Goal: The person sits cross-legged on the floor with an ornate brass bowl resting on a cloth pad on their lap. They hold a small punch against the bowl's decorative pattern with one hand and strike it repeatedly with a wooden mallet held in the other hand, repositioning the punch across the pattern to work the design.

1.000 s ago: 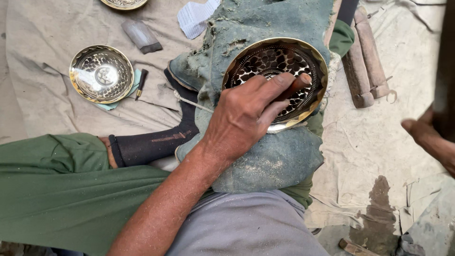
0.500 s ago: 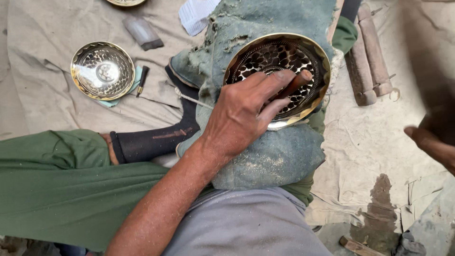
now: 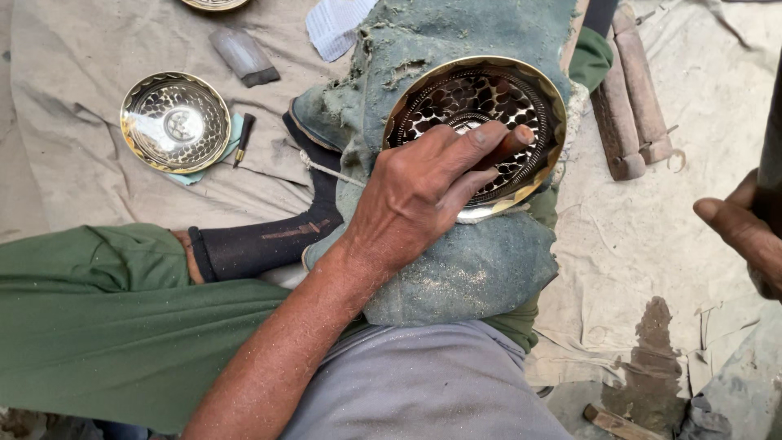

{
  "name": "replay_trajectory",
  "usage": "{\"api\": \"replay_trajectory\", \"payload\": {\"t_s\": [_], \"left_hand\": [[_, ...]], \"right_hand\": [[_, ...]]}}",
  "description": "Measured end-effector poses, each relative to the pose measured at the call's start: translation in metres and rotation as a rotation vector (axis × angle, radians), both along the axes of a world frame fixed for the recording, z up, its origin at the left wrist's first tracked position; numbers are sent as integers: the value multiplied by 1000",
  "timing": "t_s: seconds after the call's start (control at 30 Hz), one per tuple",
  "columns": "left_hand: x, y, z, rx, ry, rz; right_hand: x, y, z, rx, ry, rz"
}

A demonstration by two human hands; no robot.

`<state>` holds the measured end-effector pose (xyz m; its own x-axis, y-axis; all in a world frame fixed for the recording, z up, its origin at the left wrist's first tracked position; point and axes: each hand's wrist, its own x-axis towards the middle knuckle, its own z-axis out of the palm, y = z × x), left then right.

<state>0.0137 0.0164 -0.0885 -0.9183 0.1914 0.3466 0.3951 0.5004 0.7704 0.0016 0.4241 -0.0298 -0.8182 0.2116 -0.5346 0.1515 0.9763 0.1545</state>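
Left hand: the left hand (image 3: 423,195) lies palm down across the brass bowl (image 3: 476,134), fingers stretched and loosely spread; forefinger and thumb pinch a short reddish-brown tool (image 3: 507,147) whose tip rests inside the bowl.
Right hand: the right hand (image 3: 745,232) shows only at the right edge, fingers curled about a dark upright shaft (image 3: 770,155); how tightly it grips cannot be told.
Brass bowl: round, gold-rimmed, its inside covered with a dark pierced pattern; it sits on a dusty blue-green cloth pad (image 3: 456,269) over the person's lap, rim touching the cloth.
Second bowl: a shiny hammered brass bowl (image 3: 175,122) lies well apart to the left on the beige ground sheet (image 3: 81,98), on a pale green scrap.
Small tool: a thin dark punch (image 3: 243,137) lies just beside that bowl.
Grey block: a flat grey wedge (image 3: 243,55) lies above it on the sheet.
Paper: a white printed slip (image 3: 338,24) lies at the top edge, partly under the cloth pad.
Wooden handles: two worn wooden handles (image 3: 631,94) lie side by side, right of the bowl.
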Motion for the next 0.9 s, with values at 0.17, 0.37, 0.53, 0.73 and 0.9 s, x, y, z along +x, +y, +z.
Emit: {"api": "replay_trajectory", "payload": {"t_s": [0.17,0.37,0.53,0.73,0.9], "left_hand": [[3,0,-4,61,65,-12],[4,2,-5,75,-15,4],[-1,0,1,81,-17,-17],[-2,-2,5,86,-18,-22],[-1,-2,2,69,-18,-19]], "right_hand": [[-1,-14,13,-209,137,130],[-5,-13,-2,-197,127,7],[-4,2,-15,-210,160,-8],[-1,10,-19,-198,161,-24],[-1,7,-17,-189,169,-14]]}}
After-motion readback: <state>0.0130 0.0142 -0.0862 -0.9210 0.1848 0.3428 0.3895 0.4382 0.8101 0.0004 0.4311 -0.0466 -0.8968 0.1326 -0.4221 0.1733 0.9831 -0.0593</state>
